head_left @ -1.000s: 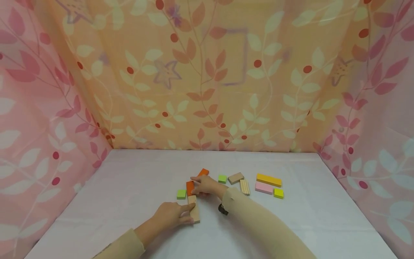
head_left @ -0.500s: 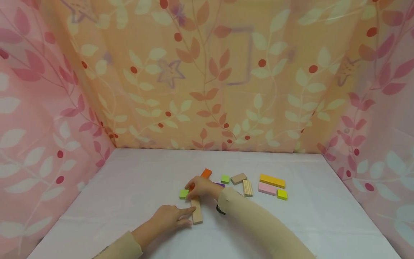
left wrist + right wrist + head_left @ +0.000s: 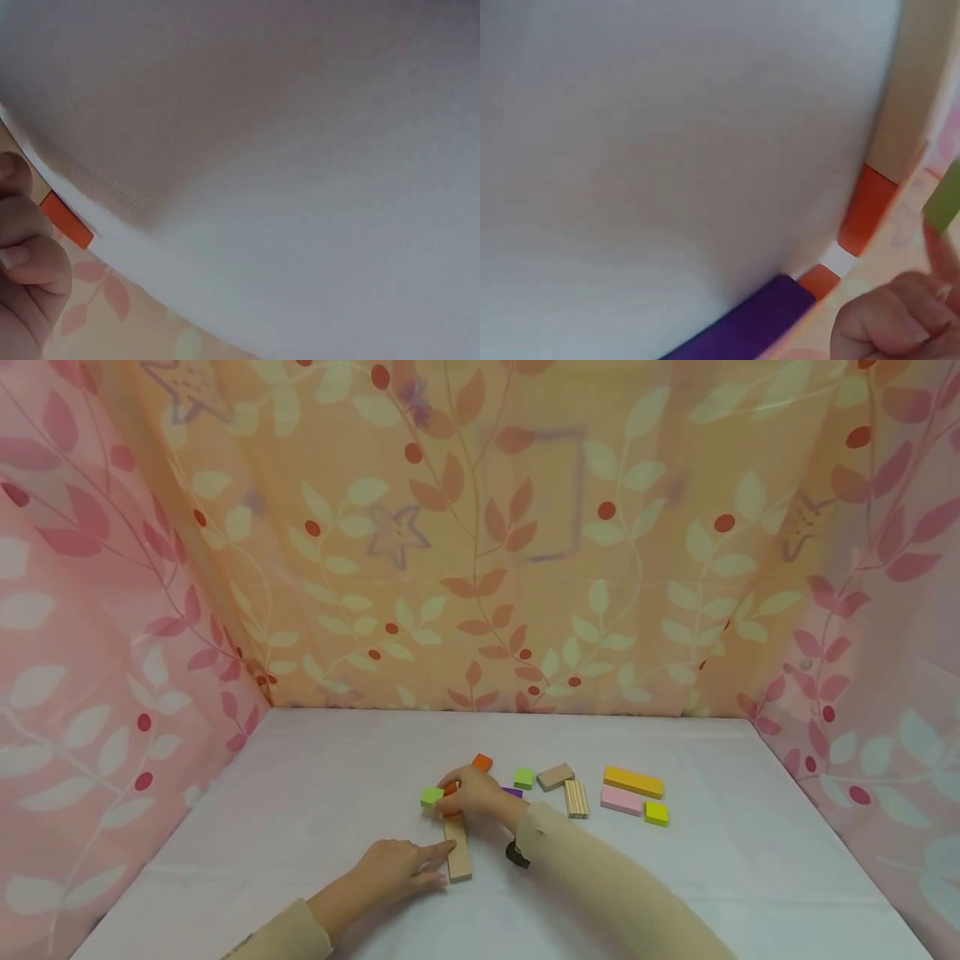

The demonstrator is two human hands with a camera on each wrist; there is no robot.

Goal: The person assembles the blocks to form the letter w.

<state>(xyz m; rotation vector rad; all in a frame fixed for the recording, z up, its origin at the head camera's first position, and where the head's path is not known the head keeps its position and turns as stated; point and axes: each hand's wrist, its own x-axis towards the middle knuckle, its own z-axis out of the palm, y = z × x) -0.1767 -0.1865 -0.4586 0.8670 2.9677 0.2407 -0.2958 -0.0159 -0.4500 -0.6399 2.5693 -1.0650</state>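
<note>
My left hand (image 3: 429,865) lies flat on the white table (image 3: 315,793), its fingertips touching the left side of a long plain wooden block (image 3: 458,853). My right hand (image 3: 450,792) reaches past that block's far end and pinches a small green block (image 3: 431,795) at its fingertips, just over an orange block (image 3: 451,791). In the right wrist view the green block (image 3: 945,196) sits above a fingertip (image 3: 936,251), with the orange block (image 3: 864,210) and a purple block (image 3: 742,326) nearby. The left wrist view shows curled fingers (image 3: 26,259) and an orange block (image 3: 66,219).
A second orange block (image 3: 482,762), purple block (image 3: 513,792), green cube (image 3: 523,777), tan block (image 3: 555,776), ridged wooden block (image 3: 576,798), long yellow block (image 3: 633,781), pink block (image 3: 621,800) and yellow-green cube (image 3: 656,812) lie to the right. Leaf-patterned curtains enclose the table.
My right hand slid left over the orange block and took the small green block, which has moved away from me. The left hand stayed against the long wooden block.
</note>
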